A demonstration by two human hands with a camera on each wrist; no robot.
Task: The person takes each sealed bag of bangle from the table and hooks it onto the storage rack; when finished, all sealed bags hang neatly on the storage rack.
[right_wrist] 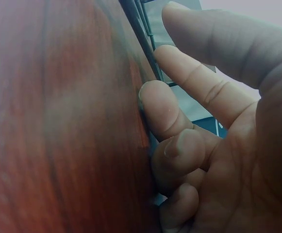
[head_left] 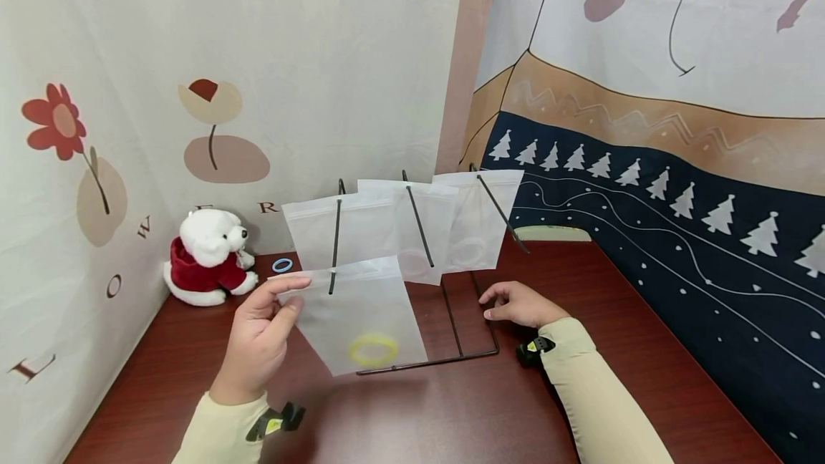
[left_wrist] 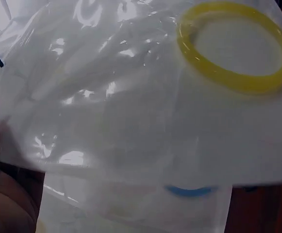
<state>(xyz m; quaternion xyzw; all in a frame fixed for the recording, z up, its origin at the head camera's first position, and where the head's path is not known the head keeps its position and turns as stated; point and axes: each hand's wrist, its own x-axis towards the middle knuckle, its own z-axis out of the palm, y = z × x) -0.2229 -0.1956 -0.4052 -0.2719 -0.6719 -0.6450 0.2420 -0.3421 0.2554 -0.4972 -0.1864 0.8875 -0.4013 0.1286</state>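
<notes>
My left hand point(head_left: 258, 331) pinches the upper left corner of a frosted zip bag point(head_left: 344, 313) between thumb and forefinger. A yellow ring point(head_left: 374, 351) shows through this bag, large in the left wrist view too. The bag's top edge is at the tip of a hook point(head_left: 334, 242) on a black wire rack point(head_left: 445, 359); whether the hook passes through it I cannot tell. Several similar bags point(head_left: 480, 220) hang behind on the rack's hooks. Beside the rack's right base rod, my right hand point(head_left: 522, 304) has loosely bent fingers, thumb apart from them, holding nothing; contact with the rod is unclear.
A white plush bear point(head_left: 209, 256) in red clothing sits at the back left of the brown table point(head_left: 399, 421). Near it lies a blue ring point(head_left: 282, 265). A pale green comb-like strip point(head_left: 553, 233) is at the back right. Printed cloth point(head_left: 348, 77) encloses the back and sides.
</notes>
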